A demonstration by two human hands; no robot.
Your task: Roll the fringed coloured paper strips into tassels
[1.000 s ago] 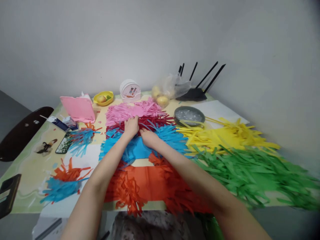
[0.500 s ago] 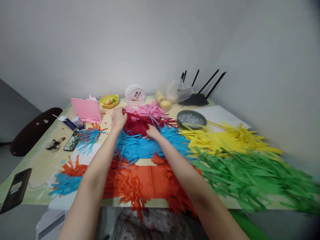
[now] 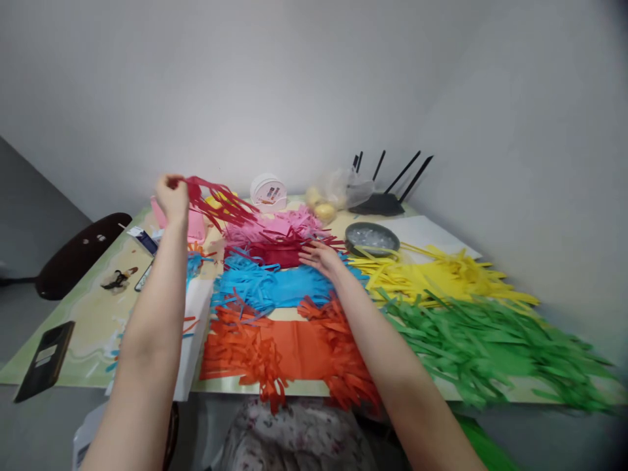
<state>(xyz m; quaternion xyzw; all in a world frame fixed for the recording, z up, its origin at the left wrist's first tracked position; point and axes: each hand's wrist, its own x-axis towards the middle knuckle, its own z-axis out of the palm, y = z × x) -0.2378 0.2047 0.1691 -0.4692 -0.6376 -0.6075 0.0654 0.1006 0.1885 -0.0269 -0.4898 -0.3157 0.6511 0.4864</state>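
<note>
The dark red fringed sheet (image 3: pixel 275 255) is lying on the table (image 3: pixel 95 327), with its long axis running from left to right. The pink fringed sheet (image 3: pixel 275 226) is bordering it on the far side, and the blue fringed sheet (image 3: pixel 294 286) is bordering it on the near side.

Right hand (image 3: pixel 324 258): this is the hand nearer to the dark red sheet. It is hovering or resting at the sheet's right end; contact cannot be determined. Its fingers are extending, slightly spread, and are pointing left along the long axis. The sheet's main length is therefore lying to the left of the fingertips.

Left hand (image 3: pixel 173 196): this hand is standing well apart from the sheet, to the far left and above the table. Its fingers are curling together and pinching one end of a bundle of red strips (image 3: pixel 226 203). The strips are trailing to the right and sloping down toward the left end of the pink sheet. From the left hand, the dark red sheet is lying to the right and nearer to the person. Whether the strips are joining the sheet cannot be determined.

Surroundings: the orange fringed sheet (image 3: pixel 297 350) is lying at the near edge. The grey bowl (image 3: pixel 373 239) is standing just right of the dark red sheet, and the yellow fringed sheet (image 3: pixel 434 281) is extending to the right.
</note>
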